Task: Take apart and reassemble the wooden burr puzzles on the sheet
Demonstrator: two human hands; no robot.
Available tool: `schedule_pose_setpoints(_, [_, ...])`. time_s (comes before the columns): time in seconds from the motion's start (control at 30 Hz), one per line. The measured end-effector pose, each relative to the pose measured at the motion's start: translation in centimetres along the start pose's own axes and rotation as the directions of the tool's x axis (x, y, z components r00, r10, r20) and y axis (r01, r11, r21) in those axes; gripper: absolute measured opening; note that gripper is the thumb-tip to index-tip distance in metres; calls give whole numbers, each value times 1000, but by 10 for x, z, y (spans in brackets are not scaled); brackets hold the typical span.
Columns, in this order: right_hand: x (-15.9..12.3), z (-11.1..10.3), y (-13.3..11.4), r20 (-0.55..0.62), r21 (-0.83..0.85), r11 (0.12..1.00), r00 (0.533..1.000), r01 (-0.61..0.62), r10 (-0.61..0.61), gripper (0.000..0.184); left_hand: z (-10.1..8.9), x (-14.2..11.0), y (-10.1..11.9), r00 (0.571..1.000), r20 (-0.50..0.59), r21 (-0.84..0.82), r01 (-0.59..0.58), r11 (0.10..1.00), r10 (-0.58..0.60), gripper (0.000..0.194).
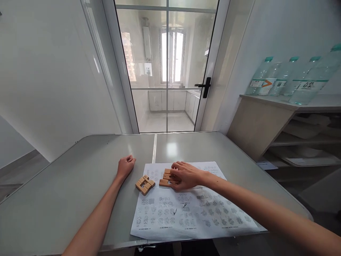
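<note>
My right hand reaches over a group of wooden puzzle blocks on the printed paper sheet. Its fingers curl down onto the blocks' right side and hide part of them. A second wooden block piece, roughly square with a hole in its middle, lies to the left, across the sheet's left edge. Up and left of that piece, my left hand rests on the table in a closed fist, with nothing visible in it.
The grey-green table has a pale seam running away from me. Beyond its far edge stands a glass door with a black handle. On the right, several plastic bottles stand on a shelf unit.
</note>
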State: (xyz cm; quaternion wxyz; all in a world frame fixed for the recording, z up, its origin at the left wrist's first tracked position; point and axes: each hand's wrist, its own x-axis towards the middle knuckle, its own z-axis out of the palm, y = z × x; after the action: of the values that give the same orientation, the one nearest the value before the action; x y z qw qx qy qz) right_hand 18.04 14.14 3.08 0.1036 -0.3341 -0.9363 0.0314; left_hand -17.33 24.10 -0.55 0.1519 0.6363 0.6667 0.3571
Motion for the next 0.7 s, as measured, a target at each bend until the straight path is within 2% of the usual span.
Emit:
schedule_pose_setpoints(0.07, [-11,-3,4,3,4,1000,1000,0,0,31,-1,-1,1,1000,-6,-1,-12,1000,12,36])
schedule_pose_setpoints(0.13, [-20,-5,9,14,10,1000,1000,-1,1,29,-2,-2,3,999,-20,-6,-30,1000,30,25])
schedule_pose_setpoints(0.3, [-36,-9,17,20,39,999,1000,-25,24,29,-5,-5,10,994,-72,-38,-84,996,81,39])
schedule_pose_setpoints(0.5, [-42,-16,20,54,108,993,998,-51,45,51,-8,-11,18,988,-105,-57,-116,992,110,38])
schedule_pose_setpoints(0.7, [-47,-21,24,83,206,975,995,-77,60,57,-4,-25,42,975,-15,-33,-223,974,223,41])
